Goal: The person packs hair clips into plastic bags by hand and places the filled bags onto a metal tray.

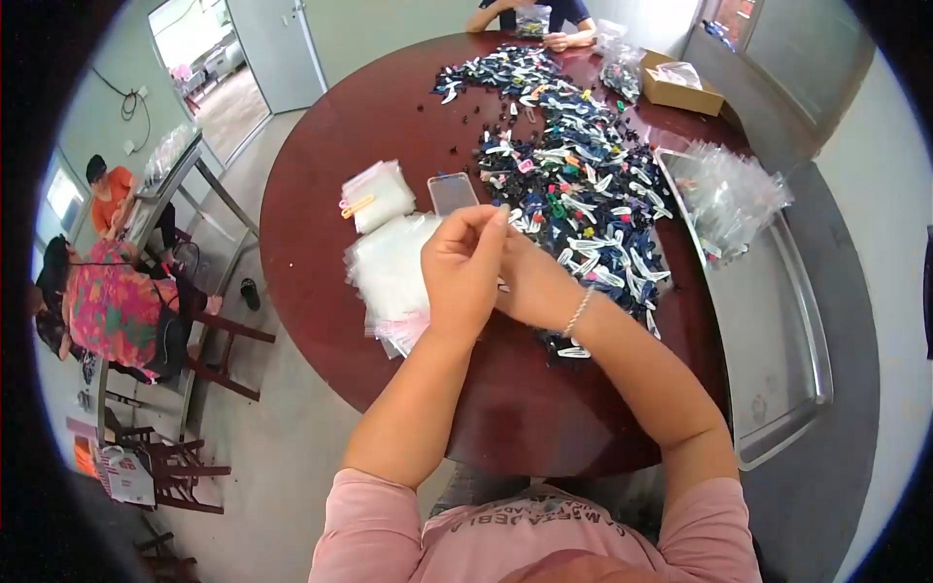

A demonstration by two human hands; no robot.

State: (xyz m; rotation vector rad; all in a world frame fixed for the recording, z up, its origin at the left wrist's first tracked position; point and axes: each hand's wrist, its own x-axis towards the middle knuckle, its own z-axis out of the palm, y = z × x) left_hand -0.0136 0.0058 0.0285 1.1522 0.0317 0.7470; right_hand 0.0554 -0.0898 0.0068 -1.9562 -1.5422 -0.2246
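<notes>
My left hand (pixel 460 277) is raised over the near middle of the round table (pixel 321 291), its thumb and fingers closed together in a pinch. Right beside it, my right hand (pixel 536 280) is partly hidden behind the left one; its fingertips do not show clearly. Whatever the left fingers pinch is too small or hidden to name. Just beyond and right of the hands spreads a big heap of hair clips (pixel 583 223), white, dark blue, black and some coloured. Left of the hands lie stacks of clear plastic bags (pixel 389 262), with an orange hair clip (pixel 358 205) on the smaller stack.
A clear phone case or phone (pixel 452 192) lies behind my hands. On the right, a metal tray (pixel 777 389) holds filled plastic bags (pixel 731 194). A cardboard box (pixel 680 89) stands at the far right. Across the table sits a person (pixel 544 15); others work at the left bench.
</notes>
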